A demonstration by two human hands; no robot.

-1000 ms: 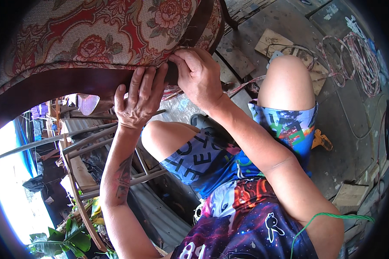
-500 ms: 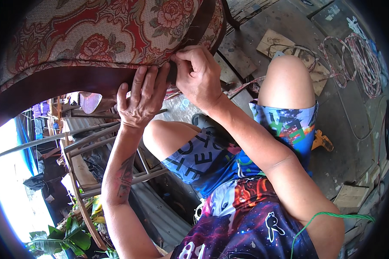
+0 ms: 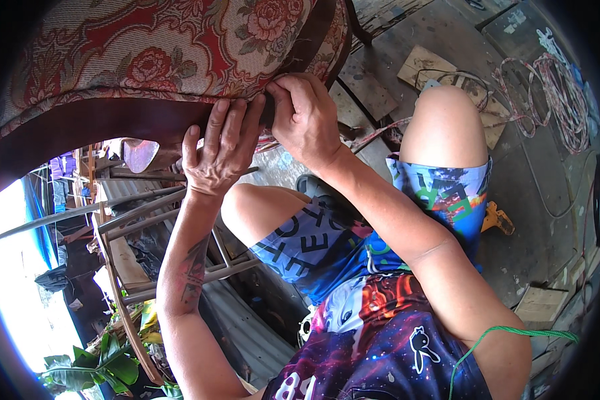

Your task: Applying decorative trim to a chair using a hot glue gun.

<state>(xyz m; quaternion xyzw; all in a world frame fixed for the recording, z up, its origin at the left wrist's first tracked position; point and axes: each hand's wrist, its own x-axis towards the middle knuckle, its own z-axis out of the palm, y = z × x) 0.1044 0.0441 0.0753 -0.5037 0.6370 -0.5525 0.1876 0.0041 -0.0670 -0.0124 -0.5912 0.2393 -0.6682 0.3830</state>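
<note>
A seat or chair with red and cream floral upholstery point(image 3: 150, 67) fills the upper left, edged by a curved dark wooden frame point(image 3: 80, 119). My left hand point(image 3: 217, 150) lies against this frame from below, fingers stretched and slightly spread, the tips near the fabric's lower edge. Just right of it, my right hand point(image 3: 307, 123) is closed in a pinch, thumb and forefinger at the seam between fabric and wood. Whatever sits between those fingertips is too small or hidden to make out.
Wooden poles and a slatted frame point(image 3: 147, 220) stand at the left. A coiled pinkish rope point(image 3: 560, 100) and a wooden board point(image 3: 447, 67) lie on the floor at the right. An orange tool point(image 3: 498, 219) rests beside my knee. A green cord point(image 3: 527, 331) crosses my right arm.
The pinching right hand has shifted very slightly at the seam. My left hand stays against the wooden frame, and the upholstered piece sits almost the same in view.
</note>
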